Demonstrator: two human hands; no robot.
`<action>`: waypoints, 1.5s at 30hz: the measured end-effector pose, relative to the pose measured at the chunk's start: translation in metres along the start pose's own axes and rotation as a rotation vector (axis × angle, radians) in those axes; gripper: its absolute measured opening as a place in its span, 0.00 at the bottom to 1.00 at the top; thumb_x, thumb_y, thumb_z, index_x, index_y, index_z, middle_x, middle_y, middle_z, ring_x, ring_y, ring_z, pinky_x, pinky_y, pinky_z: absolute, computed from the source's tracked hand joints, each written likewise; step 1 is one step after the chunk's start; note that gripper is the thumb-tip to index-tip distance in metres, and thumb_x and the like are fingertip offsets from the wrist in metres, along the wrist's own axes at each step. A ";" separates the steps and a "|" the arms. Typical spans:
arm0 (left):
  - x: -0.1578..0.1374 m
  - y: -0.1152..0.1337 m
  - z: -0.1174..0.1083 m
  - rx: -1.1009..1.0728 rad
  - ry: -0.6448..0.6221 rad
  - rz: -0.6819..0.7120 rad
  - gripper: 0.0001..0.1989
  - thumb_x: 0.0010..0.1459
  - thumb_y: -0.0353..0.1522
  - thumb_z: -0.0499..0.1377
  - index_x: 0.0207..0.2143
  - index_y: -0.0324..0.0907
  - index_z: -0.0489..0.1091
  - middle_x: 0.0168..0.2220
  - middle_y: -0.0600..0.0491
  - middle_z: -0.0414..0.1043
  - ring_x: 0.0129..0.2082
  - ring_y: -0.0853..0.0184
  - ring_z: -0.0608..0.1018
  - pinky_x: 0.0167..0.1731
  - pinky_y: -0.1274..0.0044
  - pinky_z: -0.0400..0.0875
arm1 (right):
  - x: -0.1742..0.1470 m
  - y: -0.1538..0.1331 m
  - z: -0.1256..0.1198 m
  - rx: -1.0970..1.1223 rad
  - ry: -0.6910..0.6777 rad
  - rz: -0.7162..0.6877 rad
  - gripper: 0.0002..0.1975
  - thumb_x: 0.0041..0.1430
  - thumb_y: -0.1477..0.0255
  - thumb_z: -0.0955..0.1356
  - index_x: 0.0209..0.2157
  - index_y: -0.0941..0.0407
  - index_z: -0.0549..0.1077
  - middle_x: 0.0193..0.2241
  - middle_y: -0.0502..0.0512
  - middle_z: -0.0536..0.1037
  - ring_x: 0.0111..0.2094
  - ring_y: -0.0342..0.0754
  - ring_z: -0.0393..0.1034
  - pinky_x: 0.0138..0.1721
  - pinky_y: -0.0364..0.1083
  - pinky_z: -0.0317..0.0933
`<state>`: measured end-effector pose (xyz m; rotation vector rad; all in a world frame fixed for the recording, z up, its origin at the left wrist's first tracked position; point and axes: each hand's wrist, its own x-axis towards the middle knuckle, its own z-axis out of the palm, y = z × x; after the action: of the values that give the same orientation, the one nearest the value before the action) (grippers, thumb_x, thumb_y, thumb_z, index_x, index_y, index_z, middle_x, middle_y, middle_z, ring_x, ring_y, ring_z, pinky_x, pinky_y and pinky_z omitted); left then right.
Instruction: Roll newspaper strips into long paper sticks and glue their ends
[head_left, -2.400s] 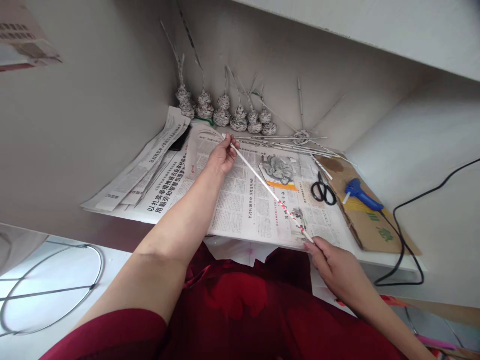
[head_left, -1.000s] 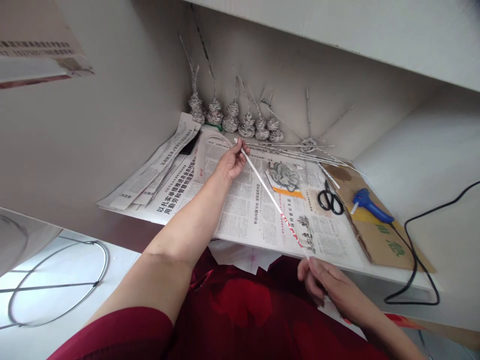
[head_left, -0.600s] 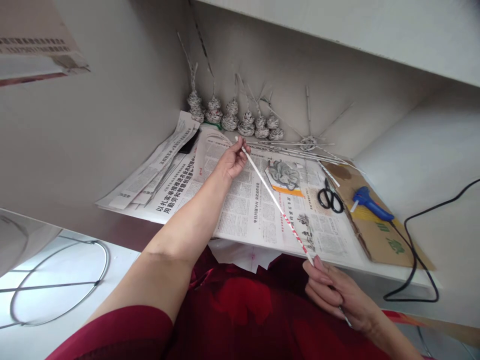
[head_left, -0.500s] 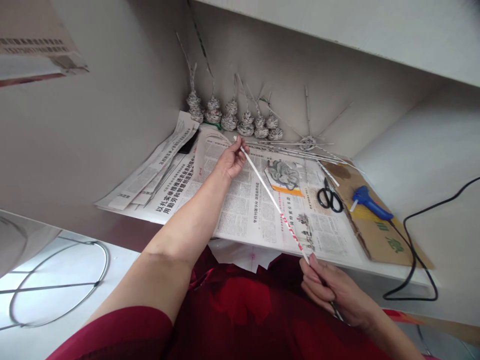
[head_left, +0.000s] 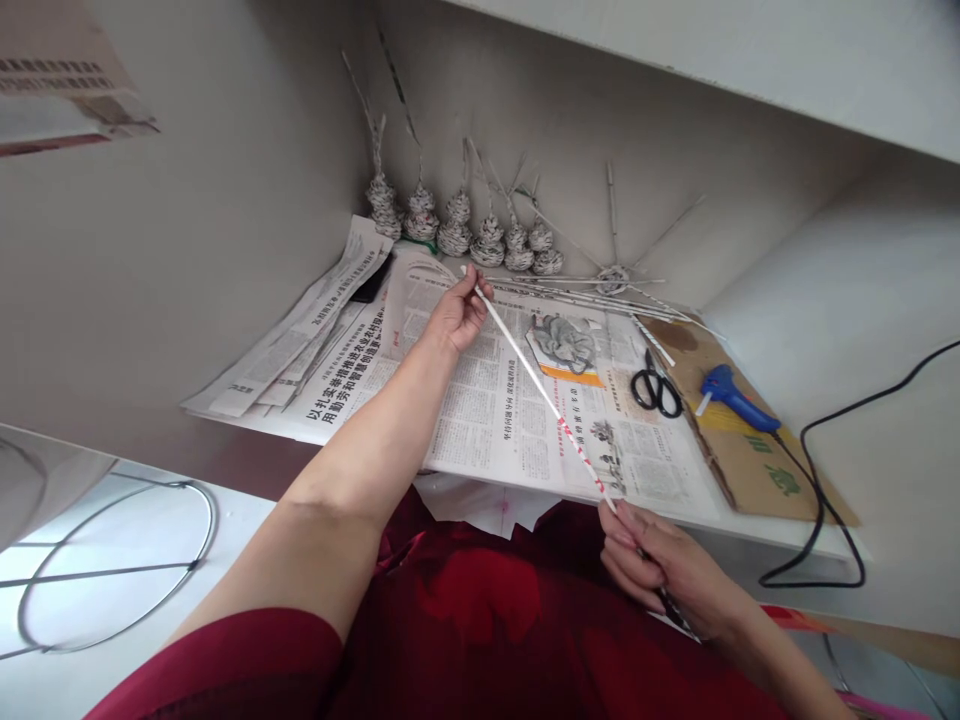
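A thin rolled paper tube point(head_left: 532, 372), white with red marks toward its near end, runs slantwise between my hands. My left hand point(head_left: 463, 312) pinches its far end above the newspaper. Down at the shelf's front edge, my right hand point(head_left: 664, 560) has its fingers closed around the near end. A thin dark and white length point(head_left: 679, 615) shows below the right palm; I cannot tell whether it belongs to the tube. Under the tube lie newspaper sheets point(head_left: 480, 400) and a grey coiled piece on an orange-edged card point(head_left: 564, 350).
Several woven paper gourds point(head_left: 454, 230) line the back wall, beside a woven base with spokes point(head_left: 613, 280) and loose paper tubes point(head_left: 585, 298). Black-handled scissors point(head_left: 656, 390) lie right of the newspaper. A blue glue gun point(head_left: 739, 400) with a black cord point(head_left: 817, 510) rests on cardboard point(head_left: 780, 490).
The view has shifted slightly. Both hands keep their hold on the paper tube, and the red marks look turned a little along it.
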<state>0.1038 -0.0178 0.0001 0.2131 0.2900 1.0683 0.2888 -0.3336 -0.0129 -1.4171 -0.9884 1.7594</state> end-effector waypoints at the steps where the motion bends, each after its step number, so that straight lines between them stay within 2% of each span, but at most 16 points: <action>1: 0.000 0.000 0.000 -0.009 -0.002 -0.005 0.07 0.60 0.31 0.55 0.33 0.36 0.69 0.21 0.55 0.67 0.20 0.77 0.73 0.13 0.92 0.60 | 0.000 0.001 0.000 0.076 -0.040 0.007 0.19 0.65 0.56 0.54 0.25 0.53 0.55 0.10 0.39 0.46 0.11 0.39 0.43 0.16 0.41 0.40; 5: 0.001 0.000 0.000 -0.013 0.024 0.003 0.06 0.59 0.31 0.56 0.34 0.36 0.69 0.21 0.55 0.67 0.20 0.77 0.73 0.13 0.92 0.60 | 0.003 0.000 0.001 0.045 -0.025 0.020 0.20 0.63 0.54 0.55 0.25 0.53 0.56 0.10 0.40 0.48 0.11 0.39 0.45 0.16 0.41 0.43; 9: 0.004 -0.001 -0.001 0.038 0.077 0.054 0.05 0.58 0.30 0.57 0.34 0.37 0.70 0.20 0.56 0.67 0.20 0.76 0.74 0.14 0.91 0.63 | 0.008 -0.005 0.002 -0.641 0.354 -0.113 0.15 0.62 0.56 0.59 0.33 0.53 0.63 0.20 0.48 0.65 0.22 0.45 0.61 0.25 0.43 0.52; 11: 0.005 -0.002 -0.002 0.055 0.084 0.074 0.05 0.58 0.30 0.57 0.35 0.37 0.71 0.20 0.55 0.67 0.21 0.76 0.74 0.15 0.91 0.64 | 0.009 -0.006 0.000 -0.973 0.552 -0.177 0.13 0.61 0.58 0.61 0.31 0.52 0.63 0.21 0.50 0.67 0.24 0.48 0.62 0.27 0.45 0.51; 13: 0.005 -0.002 -0.003 0.059 0.074 0.083 0.05 0.59 0.30 0.56 0.35 0.37 0.71 0.21 0.55 0.68 0.21 0.75 0.74 0.15 0.91 0.64 | 0.010 -0.006 0.000 -1.050 0.611 -0.190 0.13 0.62 0.59 0.59 0.29 0.53 0.62 0.19 0.49 0.65 0.23 0.48 0.61 0.27 0.45 0.49; 15: 0.005 -0.002 -0.003 0.056 0.057 0.082 0.06 0.59 0.30 0.56 0.35 0.36 0.70 0.21 0.55 0.68 0.21 0.76 0.74 0.15 0.91 0.64 | 0.010 -0.006 0.001 -0.849 0.501 -0.152 0.15 0.63 0.59 0.57 0.28 0.53 0.62 0.17 0.47 0.61 0.20 0.45 0.57 0.25 0.44 0.49; 21: 0.000 -0.001 0.001 0.001 0.015 0.014 0.07 0.60 0.31 0.55 0.34 0.36 0.70 0.21 0.55 0.68 0.21 0.76 0.74 0.14 0.92 0.63 | 0.007 -0.003 0.005 0.067 -0.035 0.017 0.18 0.64 0.57 0.55 0.25 0.53 0.56 0.11 0.40 0.48 0.12 0.38 0.43 0.15 0.40 0.40; 24: -0.003 0.000 0.003 -0.016 -0.009 0.000 0.09 0.60 0.32 0.54 0.30 0.36 0.69 0.21 0.55 0.67 0.21 0.77 0.73 0.14 0.92 0.62 | 0.007 -0.002 0.004 0.269 -0.130 0.032 0.19 0.64 0.57 0.56 0.23 0.53 0.53 0.09 0.39 0.43 0.09 0.38 0.38 0.13 0.40 0.39; 26: -0.003 0.000 0.003 -0.017 -0.003 0.009 0.09 0.60 0.32 0.55 0.30 0.36 0.69 0.21 0.55 0.67 0.21 0.77 0.73 0.15 0.93 0.62 | 0.008 -0.004 0.006 0.243 -0.118 0.037 0.20 0.64 0.57 0.55 0.22 0.53 0.52 0.09 0.39 0.42 0.09 0.39 0.38 0.13 0.40 0.40; 29: -0.001 -0.001 0.002 -0.015 0.032 0.040 0.06 0.59 0.31 0.56 0.33 0.37 0.70 0.21 0.55 0.67 0.21 0.77 0.73 0.15 0.92 0.63 | 0.009 -0.011 0.008 -0.116 0.058 0.000 0.18 0.64 0.55 0.55 0.28 0.53 0.60 0.12 0.42 0.53 0.13 0.40 0.52 0.17 0.41 0.49; 32: 0.002 -0.001 0.000 -0.006 0.051 0.062 0.05 0.59 0.31 0.56 0.33 0.37 0.70 0.21 0.55 0.68 0.21 0.75 0.74 0.15 0.91 0.65 | 0.010 -0.020 0.003 -0.754 0.391 -0.145 0.14 0.61 0.56 0.60 0.38 0.53 0.65 0.23 0.50 0.70 0.25 0.46 0.66 0.27 0.44 0.56; 34: 0.004 -0.002 -0.001 0.011 0.050 0.070 0.07 0.60 0.31 0.55 0.33 0.37 0.70 0.21 0.54 0.68 0.22 0.75 0.74 0.17 0.90 0.66 | 0.013 -0.022 -0.003 -1.089 0.572 -0.195 0.13 0.60 0.58 0.61 0.39 0.52 0.66 0.28 0.53 0.73 0.28 0.50 0.68 0.30 0.46 0.55; 36: 0.004 -0.002 -0.001 0.025 0.045 0.075 0.08 0.61 0.32 0.54 0.32 0.37 0.69 0.21 0.54 0.68 0.22 0.74 0.75 0.18 0.89 0.67 | 0.016 -0.022 -0.008 -1.213 0.641 -0.205 0.13 0.62 0.59 0.58 0.35 0.53 0.66 0.26 0.53 0.72 0.26 0.50 0.67 0.29 0.47 0.53; 38: 0.004 -0.001 -0.002 0.032 0.042 0.068 0.09 0.61 0.32 0.54 0.31 0.37 0.69 0.21 0.54 0.68 0.22 0.75 0.74 0.18 0.89 0.68 | 0.019 -0.022 -0.011 -1.107 0.583 -0.209 0.15 0.63 0.59 0.56 0.32 0.53 0.65 0.21 0.51 0.68 0.24 0.48 0.64 0.28 0.46 0.53; 43: 0.002 -0.001 0.000 0.050 0.046 0.044 0.09 0.61 0.32 0.54 0.31 0.37 0.70 0.23 0.54 0.69 0.23 0.76 0.74 0.20 0.90 0.67 | 0.015 -0.021 -0.009 -0.318 0.137 -0.049 0.18 0.64 0.57 0.54 0.27 0.54 0.60 0.14 0.42 0.53 0.15 0.40 0.53 0.20 0.42 0.48; 45: 0.001 -0.001 0.000 0.047 0.040 0.033 0.09 0.61 0.32 0.54 0.31 0.36 0.70 0.23 0.54 0.69 0.23 0.76 0.74 0.20 0.90 0.67 | 0.013 -0.022 -0.008 -0.134 0.017 0.007 0.19 0.64 0.56 0.56 0.26 0.54 0.59 0.12 0.41 0.53 0.13 0.40 0.53 0.18 0.41 0.47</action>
<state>0.1054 -0.0176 -0.0002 0.2399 0.3492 1.1004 0.2954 -0.3105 -0.0012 -1.5168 -1.1118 1.7106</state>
